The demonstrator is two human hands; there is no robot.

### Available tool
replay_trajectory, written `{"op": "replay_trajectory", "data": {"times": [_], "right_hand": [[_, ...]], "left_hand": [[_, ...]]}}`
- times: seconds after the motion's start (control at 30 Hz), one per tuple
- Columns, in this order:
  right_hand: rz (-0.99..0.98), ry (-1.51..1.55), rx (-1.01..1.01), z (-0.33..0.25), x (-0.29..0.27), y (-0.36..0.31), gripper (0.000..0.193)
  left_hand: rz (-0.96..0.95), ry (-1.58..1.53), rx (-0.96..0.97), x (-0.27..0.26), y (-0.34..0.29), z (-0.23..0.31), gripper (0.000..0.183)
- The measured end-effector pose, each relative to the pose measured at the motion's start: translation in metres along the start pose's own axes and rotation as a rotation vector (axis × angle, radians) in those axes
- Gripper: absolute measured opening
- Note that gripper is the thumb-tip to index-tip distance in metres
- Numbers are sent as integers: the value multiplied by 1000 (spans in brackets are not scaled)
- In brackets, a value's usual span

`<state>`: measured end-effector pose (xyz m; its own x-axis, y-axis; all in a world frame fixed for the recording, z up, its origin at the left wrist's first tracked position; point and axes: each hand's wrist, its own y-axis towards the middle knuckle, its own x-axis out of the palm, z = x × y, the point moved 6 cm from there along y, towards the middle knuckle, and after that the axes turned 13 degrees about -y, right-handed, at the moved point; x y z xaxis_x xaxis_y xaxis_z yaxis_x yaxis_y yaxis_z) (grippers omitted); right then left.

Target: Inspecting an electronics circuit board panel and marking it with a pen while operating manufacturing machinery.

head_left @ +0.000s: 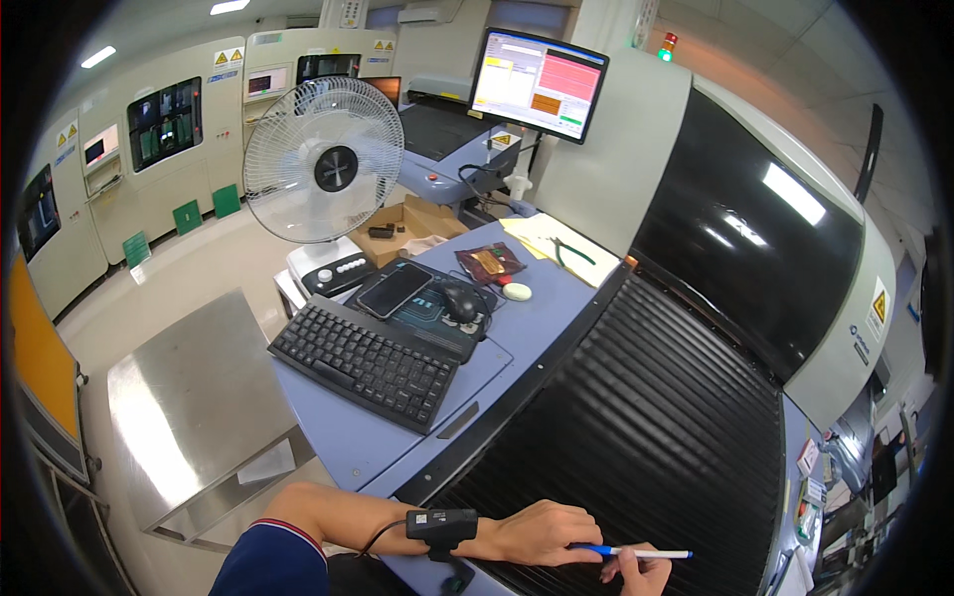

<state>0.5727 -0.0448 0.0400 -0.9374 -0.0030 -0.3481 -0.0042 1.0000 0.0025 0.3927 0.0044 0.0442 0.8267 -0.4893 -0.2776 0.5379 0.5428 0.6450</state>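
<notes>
My left hand (549, 531) is closed, its fingertips at the blue end of a slim pen (651, 553). The pen has a white barrel and lies almost level, with its far end pointing right. My right hand (641, 573) is closed on the barrel, partly cut off by the lower edge. Both hands are over the near end of a black ribbed cover (636, 397). A small black camera (442, 526) with a cable is strapped to my left forearm.
Left of the cover, a blue-grey worktop (497, 372) carries a black keyboard (365, 361), a phone (396, 290), a mouse (460, 301) and green-handled pliers (573, 253). A fan (328, 164) stands behind them. A steel table (199, 397) is at left, a monitor (540, 84) at the back.
</notes>
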Motion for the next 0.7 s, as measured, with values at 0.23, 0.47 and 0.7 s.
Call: {"op": "replay_trajectory", "data": {"times": [0.23,0.47,0.7], "right_hand": [[81,105,15,11,-9,-1,20],[98,118,44,6,-6,-2,23],[222,175,-96,0,-42,-1,30]], "left_hand": [[33,-13,78,-5,-2,14,25],[-47,1,-112,8,-6,-1,32],[73,-330,-293,-14,6,-6,31]]}}
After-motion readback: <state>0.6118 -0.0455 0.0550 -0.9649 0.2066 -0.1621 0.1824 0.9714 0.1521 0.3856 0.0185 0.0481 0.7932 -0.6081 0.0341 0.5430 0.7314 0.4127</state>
